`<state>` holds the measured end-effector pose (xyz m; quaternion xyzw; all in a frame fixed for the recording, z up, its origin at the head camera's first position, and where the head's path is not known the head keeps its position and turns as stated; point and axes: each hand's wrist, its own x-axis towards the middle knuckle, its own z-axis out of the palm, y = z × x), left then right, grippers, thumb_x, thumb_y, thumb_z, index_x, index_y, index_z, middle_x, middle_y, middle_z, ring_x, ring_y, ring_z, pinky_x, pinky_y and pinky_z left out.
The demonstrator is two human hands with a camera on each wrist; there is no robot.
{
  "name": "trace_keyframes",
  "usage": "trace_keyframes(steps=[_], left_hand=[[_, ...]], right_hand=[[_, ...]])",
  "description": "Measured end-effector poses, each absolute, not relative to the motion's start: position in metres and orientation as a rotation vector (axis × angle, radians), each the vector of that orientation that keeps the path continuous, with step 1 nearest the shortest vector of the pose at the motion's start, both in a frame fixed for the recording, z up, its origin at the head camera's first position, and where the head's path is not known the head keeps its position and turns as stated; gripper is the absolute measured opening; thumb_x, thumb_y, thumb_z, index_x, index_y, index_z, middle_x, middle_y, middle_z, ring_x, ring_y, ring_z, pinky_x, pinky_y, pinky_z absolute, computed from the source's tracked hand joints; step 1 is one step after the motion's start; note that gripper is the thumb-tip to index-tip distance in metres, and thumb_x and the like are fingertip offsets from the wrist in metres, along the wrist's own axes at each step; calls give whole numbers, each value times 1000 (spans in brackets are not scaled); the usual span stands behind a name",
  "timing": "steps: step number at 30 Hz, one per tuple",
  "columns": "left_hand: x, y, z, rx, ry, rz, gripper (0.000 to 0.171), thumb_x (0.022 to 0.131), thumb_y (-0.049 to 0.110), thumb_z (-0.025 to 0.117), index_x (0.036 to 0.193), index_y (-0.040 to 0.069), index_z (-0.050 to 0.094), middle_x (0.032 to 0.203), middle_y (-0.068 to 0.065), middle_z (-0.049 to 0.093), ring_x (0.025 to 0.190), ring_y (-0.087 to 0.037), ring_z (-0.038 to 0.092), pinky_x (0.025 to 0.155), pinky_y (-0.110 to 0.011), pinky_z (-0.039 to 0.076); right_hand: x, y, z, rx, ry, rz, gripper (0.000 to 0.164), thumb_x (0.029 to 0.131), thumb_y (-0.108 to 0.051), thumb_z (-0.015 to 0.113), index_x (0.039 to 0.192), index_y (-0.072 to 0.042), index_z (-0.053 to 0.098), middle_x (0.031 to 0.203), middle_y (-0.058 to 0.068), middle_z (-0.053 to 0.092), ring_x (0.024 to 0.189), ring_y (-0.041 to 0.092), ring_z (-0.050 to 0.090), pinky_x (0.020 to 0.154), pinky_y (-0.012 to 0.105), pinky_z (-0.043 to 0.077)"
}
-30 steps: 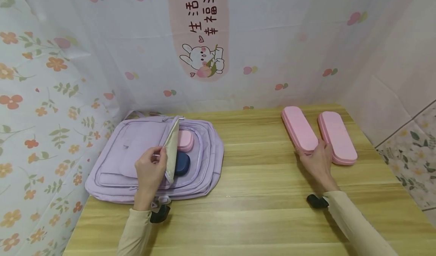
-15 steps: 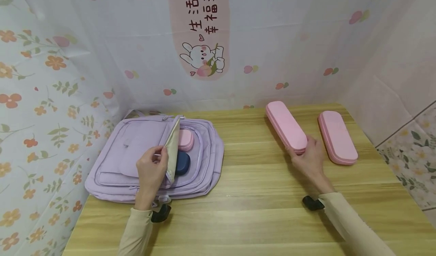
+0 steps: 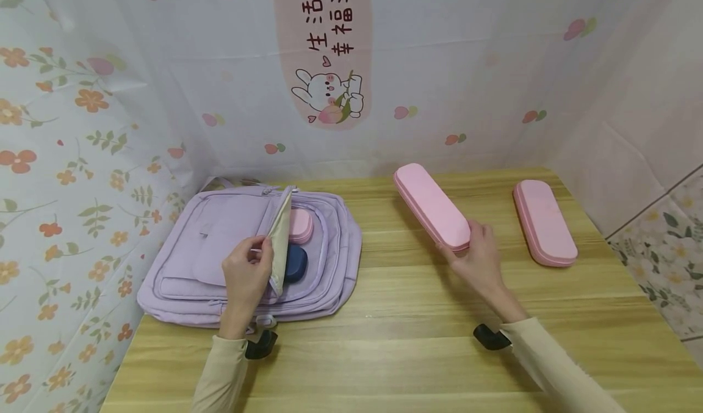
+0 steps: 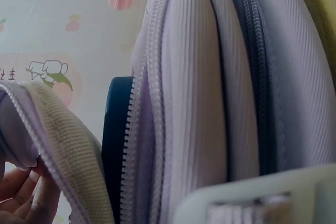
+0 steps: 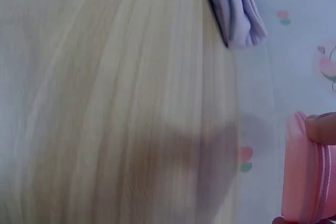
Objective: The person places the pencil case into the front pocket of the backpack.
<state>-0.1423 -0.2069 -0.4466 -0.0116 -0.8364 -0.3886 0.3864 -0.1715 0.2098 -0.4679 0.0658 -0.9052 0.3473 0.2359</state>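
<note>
Wood-grain table (image 3: 373,346): lilac backpack (image 3: 227,224) left, pink case (image 3: 547,221) far right.

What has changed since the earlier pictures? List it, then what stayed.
The right hand has carried one long pink case leftward, toward the backpack, keeping its grip. The left hand still holds the flap; the other pink case and dark blue case stayed put.

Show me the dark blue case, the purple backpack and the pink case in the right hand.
Dark blue case (image 3: 296,263): head view, its exposed part.
Purple backpack (image 3: 219,230): head view, its front panel.
Held pink case (image 3: 432,207): head view, its top face.
</note>
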Motion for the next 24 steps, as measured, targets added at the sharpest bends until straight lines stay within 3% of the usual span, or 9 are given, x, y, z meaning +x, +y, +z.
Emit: trace_keyframes(steps=[14,24], left_hand=[[-143,-206,-451,-28,-2147,-1018,9,89,2,70,92,-5,74,79,-18,74,57,0,56,55,-5,42],[-142,-203,-450,-27,-2151,-1040,10,89,3,70,93,-5,75,79,-17,74,57,3,56,54,-6,42]], right_hand=[[-161,188,-473,386,-2522,936,75,73,-16,89,130,15,51,107,31,55,96,41,54,82,52,47],[-153,171,-469,520,-2543,1012,77,72,-15,91,134,8,53,108,21,58,94,28,54,79,38,45]])
